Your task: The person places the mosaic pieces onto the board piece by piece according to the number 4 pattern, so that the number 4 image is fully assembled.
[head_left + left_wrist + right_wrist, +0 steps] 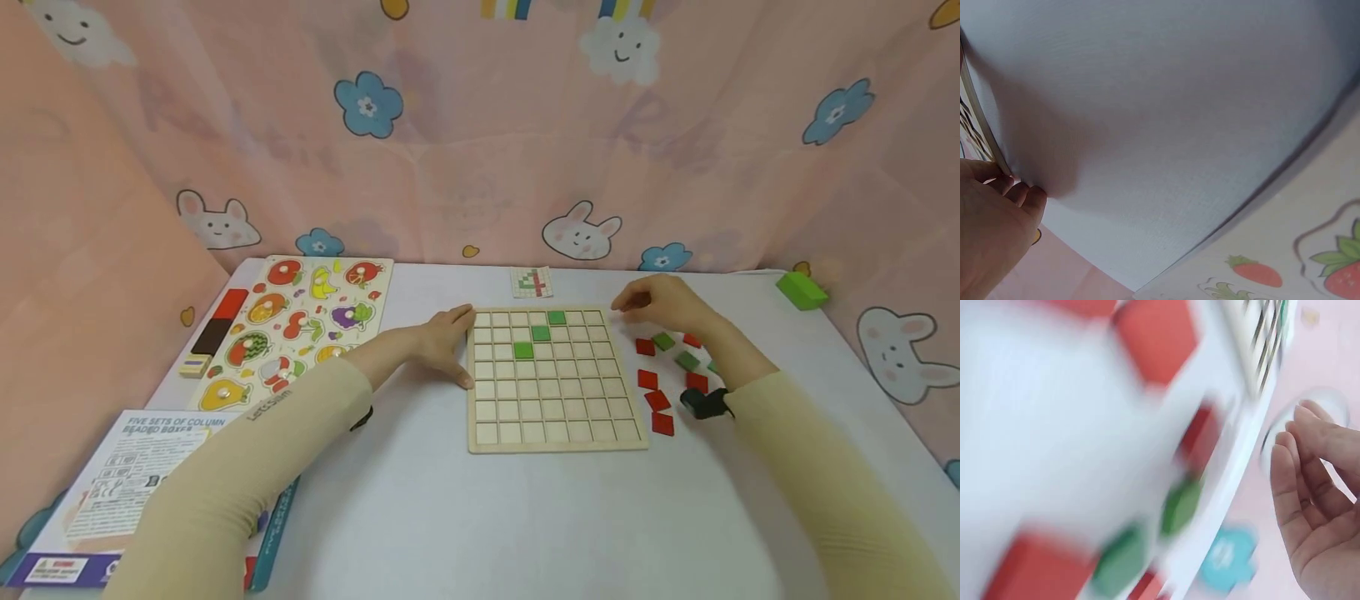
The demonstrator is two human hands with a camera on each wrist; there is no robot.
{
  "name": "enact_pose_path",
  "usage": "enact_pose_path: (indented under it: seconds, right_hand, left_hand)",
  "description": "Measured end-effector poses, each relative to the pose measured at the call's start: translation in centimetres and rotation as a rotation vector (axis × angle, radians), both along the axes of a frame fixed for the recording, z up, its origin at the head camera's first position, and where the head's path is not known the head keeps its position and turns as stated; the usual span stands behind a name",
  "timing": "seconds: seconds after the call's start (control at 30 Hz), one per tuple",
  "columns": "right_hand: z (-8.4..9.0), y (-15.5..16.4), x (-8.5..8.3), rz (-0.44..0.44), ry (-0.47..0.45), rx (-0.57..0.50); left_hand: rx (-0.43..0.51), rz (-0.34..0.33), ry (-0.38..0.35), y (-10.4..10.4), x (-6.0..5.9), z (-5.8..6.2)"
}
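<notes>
Board [552,388]: pale wood, three diagonal green tiles [541,333] | left hand [442,340]: relaxed, touching edge | right hand [662,302]: loosely curled

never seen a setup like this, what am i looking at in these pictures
No machine here: just a person working bare-handed. The wide picture comes from a head camera, the others from wrist cameras. On the white table lies a wooden grid with three green tiles in it. Red tiles and loose green ones lie to its right, a fruit board to its left. The left hand touches the grid's left edge. The right hand is near the grid's far right corner; I can't tell whether its fingers hold anything.
</notes>
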State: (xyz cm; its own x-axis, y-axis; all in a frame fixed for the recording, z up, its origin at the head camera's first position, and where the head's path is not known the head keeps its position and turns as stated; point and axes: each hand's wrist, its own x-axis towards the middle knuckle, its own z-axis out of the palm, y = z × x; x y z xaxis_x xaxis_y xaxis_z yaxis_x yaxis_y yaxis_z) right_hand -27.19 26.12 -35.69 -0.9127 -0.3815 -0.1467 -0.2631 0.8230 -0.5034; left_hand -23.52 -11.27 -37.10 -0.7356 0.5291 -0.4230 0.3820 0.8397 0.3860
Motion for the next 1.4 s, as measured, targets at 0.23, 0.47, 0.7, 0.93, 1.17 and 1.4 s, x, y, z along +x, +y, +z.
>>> enact_pose_path:
  seconds: [0.23,0.47,0.7,0.93,1.17,1.4]
  right_hand:
    - [-0.4,5.6,0.0,-0.066,-0.122,0.068]
    - [-1.1,6.5,0.4,-0.059,-0.204,0.045]
    - [-1.4,6.0,0.4,-0.044,-0.169,0.064]
    - [-1.5,5.9,0.4,-0.023,-0.165,0.084]
    - [-0.9,5.4,0.4,-0.045,-0.089,0.088]
    - [-0.2,-1.5,1.2,0.007,0.039,-0.066]
  left_hand:
    - [0.005,-0.004,-0.006,0.1,0.0,0.0]
    - [0.009,-0.006,-0.007,0.1,0.0,-0.1]
    - [0.012,-0.002,-0.018,0.0,0.0,-0.1]
    - [0.009,-0.003,-0.012,0.1,0.0,0.0]
    - [0.003,0.002,-0.01,0.1,0.0,0.1]
    - [-0.005,0.004,-0.008,0.1,0.1,0.1]
